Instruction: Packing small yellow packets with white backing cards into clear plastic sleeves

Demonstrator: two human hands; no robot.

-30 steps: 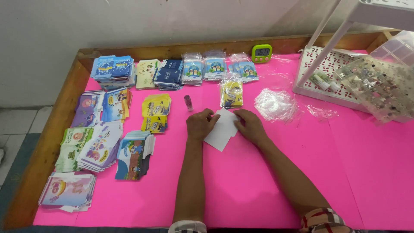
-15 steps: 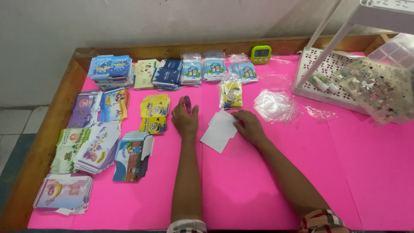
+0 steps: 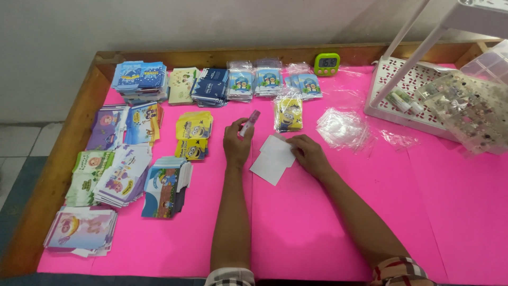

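Observation:
My left hand (image 3: pixel 236 142) holds a small pink glue stick (image 3: pixel 248 122) lifted a little above the pink table cover (image 3: pixel 296 222). My right hand (image 3: pixel 308 153) rests on the right edge of two overlapping white cards (image 3: pixel 272 159) lying flat on the cover. A yellow cartoon packet in clear wrap (image 3: pixel 289 114) lies just beyond the cards. A pile of empty clear plastic sleeves (image 3: pixel 343 128) sits to the right of my right hand.
Stacks of colourful cartoon cards fill the left side (image 3: pixel 116 169) and the back row (image 3: pixel 211 85). A green digital timer (image 3: pixel 326 63) stands at the back. A white perforated rack (image 3: pixel 407 90) and a clear compartment box of small trinkets (image 3: pixel 468 108) occupy the right. A wooden rim (image 3: pixel 69 137) borders the table.
My left hand left the white cards, reached forward to the pink glue stick and picked it up. My right hand stayed on the cards.

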